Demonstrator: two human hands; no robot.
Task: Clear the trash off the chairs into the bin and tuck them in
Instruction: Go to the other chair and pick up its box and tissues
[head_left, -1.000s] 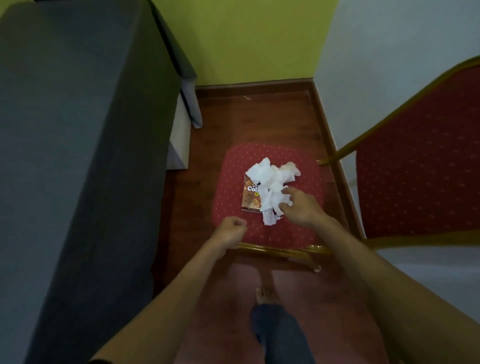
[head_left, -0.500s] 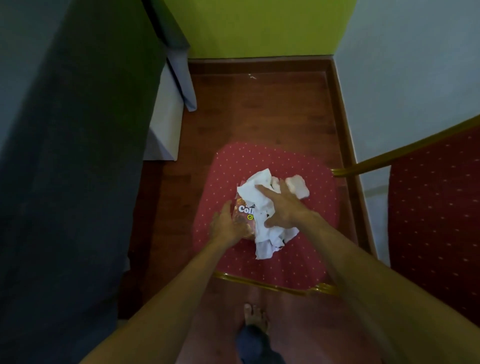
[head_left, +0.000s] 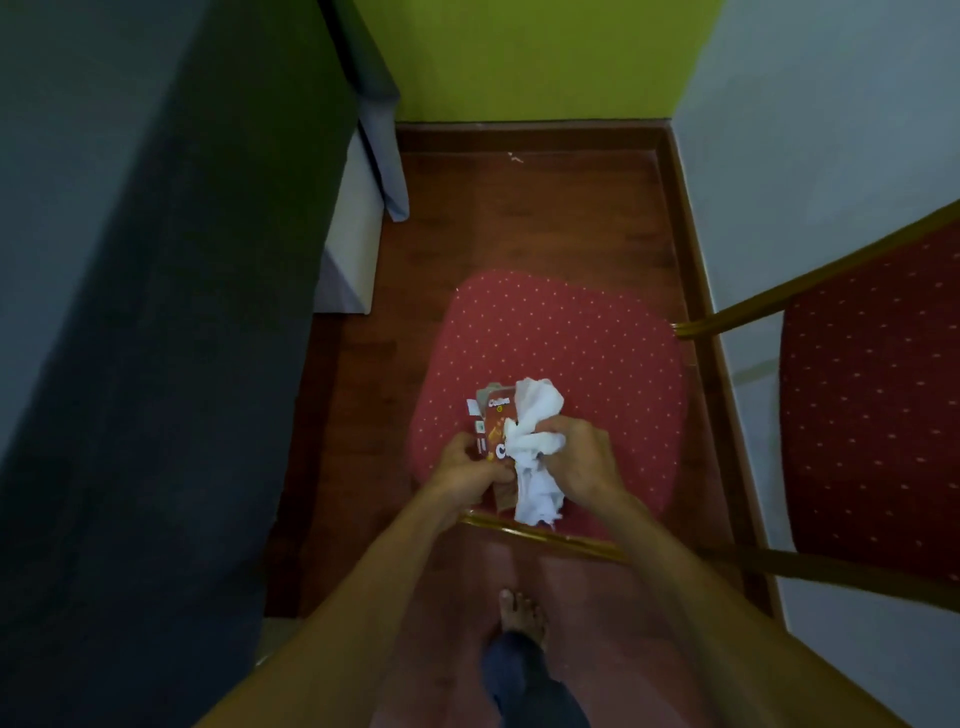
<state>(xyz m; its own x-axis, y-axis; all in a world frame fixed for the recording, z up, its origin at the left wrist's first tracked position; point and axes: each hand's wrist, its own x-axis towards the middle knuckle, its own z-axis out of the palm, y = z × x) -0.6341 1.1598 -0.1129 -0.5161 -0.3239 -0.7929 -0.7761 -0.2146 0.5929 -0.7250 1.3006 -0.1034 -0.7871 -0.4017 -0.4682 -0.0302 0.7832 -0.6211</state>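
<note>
A red dotted chair seat (head_left: 561, 343) with a gold frame fills the middle of the head view. Over its front part, my left hand (head_left: 467, 470) grips a brown snack box (head_left: 493, 423) by its lower edge. My right hand (head_left: 582, 457) is closed on a bunch of crumpled white tissue (head_left: 537, 415) pressed against the box. More tissue hangs down below my hands near the seat's front rail. The trash is gathered between both hands. No bin is in view.
A dark grey covered table (head_left: 156, 312) runs along the left. A second red chair back (head_left: 872, 405) with a gold frame stands at the right by the white wall. Wooden floor (head_left: 530, 208) lies beyond the seat. My bare foot (head_left: 519, 618) is below.
My left hand moved from the seat's front edge onto the box and closed on it. My right hand bunched the spread tissue together. Both pulled the trash toward the seat's front.
</note>
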